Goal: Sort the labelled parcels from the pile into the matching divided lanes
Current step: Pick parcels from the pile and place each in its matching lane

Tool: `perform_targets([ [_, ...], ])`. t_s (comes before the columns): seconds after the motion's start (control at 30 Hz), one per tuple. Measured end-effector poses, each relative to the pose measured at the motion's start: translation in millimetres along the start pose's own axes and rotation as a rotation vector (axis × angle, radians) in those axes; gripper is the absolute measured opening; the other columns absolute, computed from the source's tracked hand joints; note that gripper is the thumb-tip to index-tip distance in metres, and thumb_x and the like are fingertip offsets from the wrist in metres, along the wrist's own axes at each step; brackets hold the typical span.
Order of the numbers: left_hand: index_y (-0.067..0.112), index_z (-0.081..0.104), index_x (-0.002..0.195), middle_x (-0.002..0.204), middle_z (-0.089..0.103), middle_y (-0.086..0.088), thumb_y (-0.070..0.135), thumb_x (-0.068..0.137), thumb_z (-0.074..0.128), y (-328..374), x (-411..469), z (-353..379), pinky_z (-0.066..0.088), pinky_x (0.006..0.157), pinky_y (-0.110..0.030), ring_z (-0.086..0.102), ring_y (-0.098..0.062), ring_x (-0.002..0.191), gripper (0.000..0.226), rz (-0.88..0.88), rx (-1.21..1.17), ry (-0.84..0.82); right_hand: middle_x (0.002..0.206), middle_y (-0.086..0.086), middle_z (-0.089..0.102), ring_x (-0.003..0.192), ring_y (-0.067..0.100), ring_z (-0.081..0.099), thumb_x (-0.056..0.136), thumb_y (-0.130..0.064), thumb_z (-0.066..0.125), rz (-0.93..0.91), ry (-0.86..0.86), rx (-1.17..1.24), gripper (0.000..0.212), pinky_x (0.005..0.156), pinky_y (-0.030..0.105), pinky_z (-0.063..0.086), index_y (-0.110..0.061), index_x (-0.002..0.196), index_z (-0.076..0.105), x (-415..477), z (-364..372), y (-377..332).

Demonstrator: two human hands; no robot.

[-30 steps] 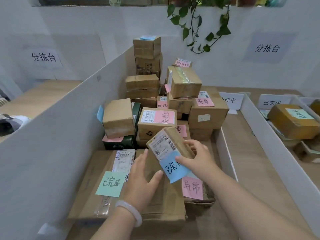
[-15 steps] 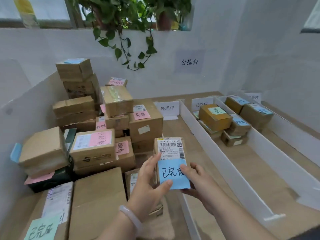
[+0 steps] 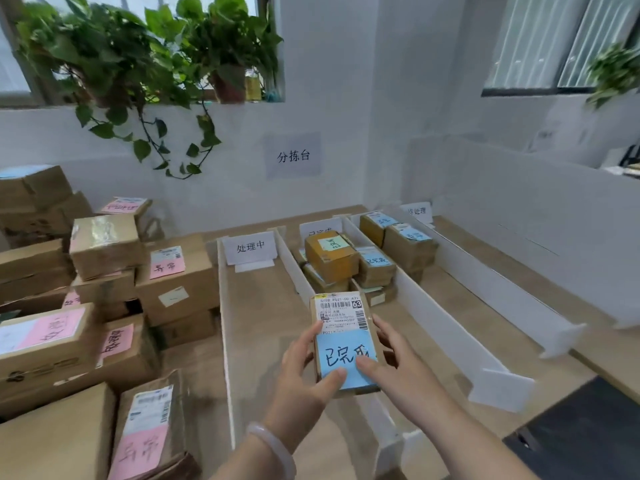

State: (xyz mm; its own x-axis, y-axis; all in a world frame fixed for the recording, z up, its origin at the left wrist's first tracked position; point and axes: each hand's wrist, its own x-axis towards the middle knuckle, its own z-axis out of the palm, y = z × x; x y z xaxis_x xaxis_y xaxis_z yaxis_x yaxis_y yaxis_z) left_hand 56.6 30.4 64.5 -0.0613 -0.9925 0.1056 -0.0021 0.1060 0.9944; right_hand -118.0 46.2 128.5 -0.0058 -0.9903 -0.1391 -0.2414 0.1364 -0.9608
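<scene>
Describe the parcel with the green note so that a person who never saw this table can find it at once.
Below the wall sign, white dividers split the table into lanes; take the second lane from the left, next to the one marked 处理中. The parcel with the green note lies on top of the stack there. Its cardboard is orange-yellow, while the parcel beside it carries a blue note.

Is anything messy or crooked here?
Nothing looks spilled or broken. The orange-brown box in the second lane lies crooked on other parcels, and the taped box on the left pile sits tilted. The blue-note parcel, held by the left hand and right hand, looks fine.
</scene>
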Motion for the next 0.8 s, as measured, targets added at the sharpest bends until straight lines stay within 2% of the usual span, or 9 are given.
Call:
perform_targets([
  [0.13,0.056,0.048,0.13,0.135,0.055,0.005,0.042,0.067,0.081,2.7,16.6,74.5,0.055,0.092,-0.045,0.058,-0.02,0.123,0.072,0.022,0.0,-0.036,0.132,-0.021,0.049,0.113,-0.002,0.052,0.085,-0.033,0.072,-0.082,0.032,-0.076,0.071,0.077,0.018,0.054,-0.057,0.136,0.029,-5.4,-78.7,16.3],
  [0.23,0.058,0.051,0.125,0.133,0.055,0.006,0.04,0.063,0.079,1.2,25.6,140.5,0.055,0.093,-0.045,0.057,-0.016,0.122,0.07,0.05,-0.017,-0.042,0.136,-0.022,0.046,0.122,-0.003,0.047,0.084,-0.036,0.072,-0.113,0.073,-0.165,0.068,0.091,0.021,0.051,-0.064,0.131,0.032,-10.3,-139.8,33.8],
  [0.33,0.058,0.052,0.125,0.134,0.055,0.011,0.039,0.062,0.078,-2.6,32.7,199.1,0.054,0.094,-0.045,0.058,-0.013,0.122,0.071,0.045,-0.032,-0.071,0.137,-0.02,0.046,0.116,-0.009,0.049,0.082,-0.037,0.072,-0.103,0.119,-0.226,0.07,0.086,0.012,0.047,-0.06,0.136,0.034,-12.0,-193.3,50.7],
  [0.4,0.055,0.05,0.129,0.133,0.056,0.014,0.04,0.065,0.079,-7.9,40.2,228.5,0.053,0.095,-0.047,0.058,-0.014,0.123,0.072,0.029,-0.019,-0.115,0.137,-0.021,0.045,0.114,-0.013,0.046,0.081,-0.039,0.071,-0.091,0.143,-0.249,0.068,0.089,0.012,0.044,-0.063,0.132,0.032,-10.7,-221.8,61.0],
  [0.53,0.055,0.055,0.121,0.133,0.058,0.0,0.039,0.066,0.078,-8.2,62.1,275.7,0.056,0.091,-0.044,0.058,-0.023,0.122,0.062,-0.029,-0.055,-0.166,0.136,-0.022,0.045,0.112,-0.017,0.042,0.085,-0.035,0.07,-0.06,0.168,-0.23,0.068,0.078,0.007,0.04,-0.058,0.136,0.031,0.7,-263.9,76.8],
  [0.63,0.056,0.059,0.114,0.131,0.059,-0.002,0.033,0.068,0.077,-10.9,84.9,305.3,0.059,0.082,-0.041,0.062,-0.027,0.116,0.055,-0.092,-0.106,-0.19,0.136,-0.024,0.044,0.116,-0.011,0.043,0.084,-0.04,0.069,-0.039,0.184,-0.219,0.068,0.084,0.012,0.041,-0.059,0.138,0.031,21.0,-289.6,88.6],
  [0.73,0.056,0.059,0.11,0.127,0.06,0.0,0.025,0.073,0.076,-19.9,112.9,332.6,0.061,0.076,-0.04,0.066,-0.025,0.111,0.051,-0.113,-0.113,-0.196,0.133,-0.026,0.045,0.118,-0.006,0.046,0.082,-0.046,0.068,-0.016,0.185,-0.231,0.066,0.094,0.026,0.05,-0.063,0.133,0.03,49.7,-315.0,98.5],
  [0.8,0.055,0.059,0.112,0.128,0.06,-0.003,0.031,0.068,0.077,-28.0,134.3,349.5,0.061,0.077,-0.04,0.065,-0.024,0.112,0.053,-0.096,-0.113,-0.183,0.13,-0.028,0.044,0.12,-0.004,0.044,0.084,-0.046,0.067,-0.001,0.182,-0.258,0.064,0.095,0.028,0.05,-0.065,0.131,0.027,71.0,-332.2,100.5],
])
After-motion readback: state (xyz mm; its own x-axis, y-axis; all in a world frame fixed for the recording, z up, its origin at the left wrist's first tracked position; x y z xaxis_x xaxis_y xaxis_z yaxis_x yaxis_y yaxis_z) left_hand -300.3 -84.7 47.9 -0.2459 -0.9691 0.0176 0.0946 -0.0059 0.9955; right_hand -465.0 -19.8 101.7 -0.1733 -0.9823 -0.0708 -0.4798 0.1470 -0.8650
